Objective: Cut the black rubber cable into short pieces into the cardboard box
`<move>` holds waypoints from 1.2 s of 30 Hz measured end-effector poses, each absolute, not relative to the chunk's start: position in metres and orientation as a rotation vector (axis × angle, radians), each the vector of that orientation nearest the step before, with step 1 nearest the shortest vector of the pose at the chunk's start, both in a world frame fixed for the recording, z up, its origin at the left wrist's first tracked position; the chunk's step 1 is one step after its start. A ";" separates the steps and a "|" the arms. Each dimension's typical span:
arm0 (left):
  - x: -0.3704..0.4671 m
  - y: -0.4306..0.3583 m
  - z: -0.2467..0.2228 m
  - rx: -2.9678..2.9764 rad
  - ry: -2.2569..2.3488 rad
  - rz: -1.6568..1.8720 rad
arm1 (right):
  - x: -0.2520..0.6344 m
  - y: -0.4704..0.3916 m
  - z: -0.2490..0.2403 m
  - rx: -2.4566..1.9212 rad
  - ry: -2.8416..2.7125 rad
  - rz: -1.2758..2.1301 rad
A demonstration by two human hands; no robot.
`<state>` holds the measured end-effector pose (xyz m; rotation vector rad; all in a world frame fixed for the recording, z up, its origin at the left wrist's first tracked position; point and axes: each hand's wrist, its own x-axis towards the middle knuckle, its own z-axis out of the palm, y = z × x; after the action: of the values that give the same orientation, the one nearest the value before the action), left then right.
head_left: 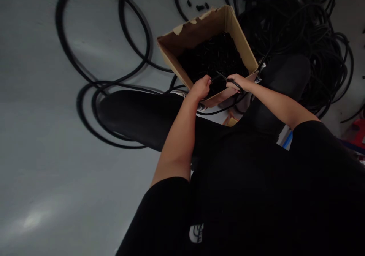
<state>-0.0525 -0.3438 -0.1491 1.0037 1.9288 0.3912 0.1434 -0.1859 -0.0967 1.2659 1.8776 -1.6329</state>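
My left hand [203, 86] is closed over the near left part of a cardboard box [243, 39], pinching a thin black tube [215, 78] whose end points toward the right. My right hand [237, 82] grips black-handled scissors [240, 87]; their blades reach left, close to the tube. Whether the blades touch the tube I cannot tell. Below both hands the box holds a dark heap of short black pieces [212, 54].
Large loops of black tubing [61, 32] lie on the grey floor [34, 134] to the left. A tangled pile of black tubing [285, 20] fills the back right. Several short black pieces [200, 8] are scattered behind the box. My bent legs [142, 115] flank the box.
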 end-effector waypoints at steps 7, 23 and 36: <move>-0.049 -0.341 -0.136 0.988 1.932 0.288 | 0.144 -0.187 -0.098 1.262 1.950 -1.459; -0.040 -0.335 -0.133 0.987 1.925 0.332 | 0.143 -0.192 -0.116 1.082 1.831 -1.707; -0.036 -0.333 -0.125 1.073 1.853 0.360 | 0.139 -0.194 -0.117 1.031 1.886 -1.711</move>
<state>-0.0361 -0.3333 -0.1253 1.0727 1.8529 0.3602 0.1389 -0.1941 -0.1172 1.0311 1.8859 -1.7106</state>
